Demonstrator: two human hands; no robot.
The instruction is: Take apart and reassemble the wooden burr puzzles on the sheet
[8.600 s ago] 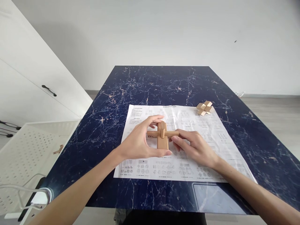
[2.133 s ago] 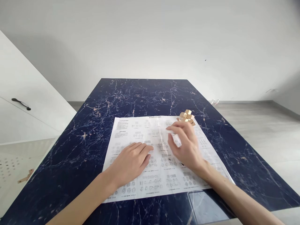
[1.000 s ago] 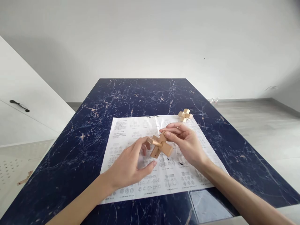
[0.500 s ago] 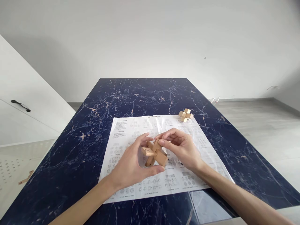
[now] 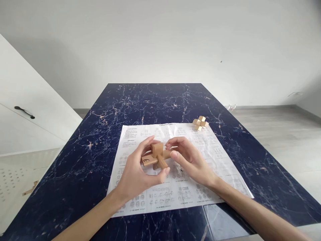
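Between my two hands is a wooden burr puzzle [image 5: 157, 151] of interlocked light-brown pieces, held above the printed sheet [image 5: 160, 195]. A dark numeral shows on its left piece. My left hand [image 5: 135, 169] curves around its left side, fingers behind and thumb at the near end, closed on it. At the puzzle's right end, my right hand [image 5: 192, 160] closes on a piece with thumb and curled fingers; those fingers partly hide that end. A second, paler wooden burr puzzle [image 5: 200, 123] rests at the sheet's far right corner.
The sheet lies on a dark blue marbled table [image 5: 152, 103]. A glossy dark flat panel [image 5: 225, 221] is at the near edge, below my right forearm. On the left, a white cabinet [image 5: 30, 90] has a black handle [image 5: 24, 112]. A wooden piece [image 5: 30, 189] sits lower left, beyond the table edge.
The puzzle in my hands has turned, so a block now points up and the numbered piece faces left. Both hands stay around it, the left shifted slightly left.
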